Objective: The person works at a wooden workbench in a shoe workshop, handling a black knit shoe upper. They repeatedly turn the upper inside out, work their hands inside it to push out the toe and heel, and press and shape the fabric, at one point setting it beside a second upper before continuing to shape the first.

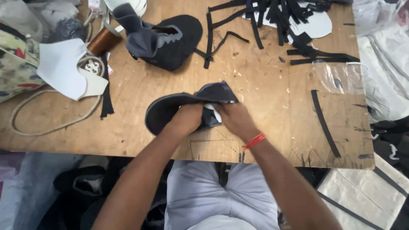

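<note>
A dark fabric shoe upper [166, 110] lies on the plywood table [272, 98] near its front edge. My left hand [186, 120] grips its middle. My right hand [235, 119], with a red thread at the wrist, pinches the raised heel end, where a bit of white lining [214, 111] shows between my hands. A second dark shoe upper [164, 38] with a grey collar sits at the back of the table, apart from both hands.
Several black straps [272, 17] are piled at the back right; one strap [324, 123] lies alone at the right. White cut pieces [64, 68], a brown thread spool [103, 40], a cord loop [51, 123] and a clear plastic bag [341, 76] sit around.
</note>
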